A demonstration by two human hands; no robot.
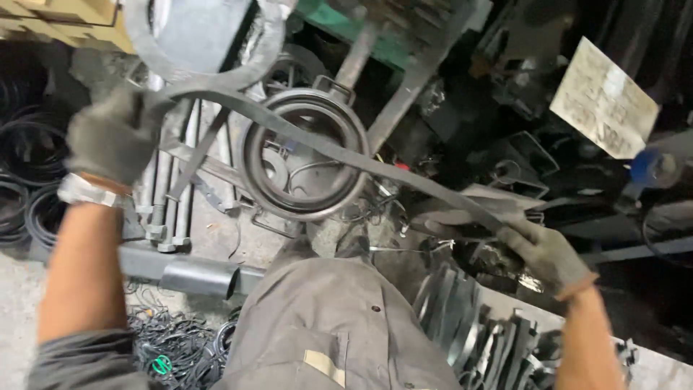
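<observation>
Metal strip [346, 153] stretched between gloved hands, left hand [108, 137] gripping one end, right hand [545, 253] the other

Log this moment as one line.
left hand: grips metal strip | right hand: grips other end | strip spans ring
</observation>
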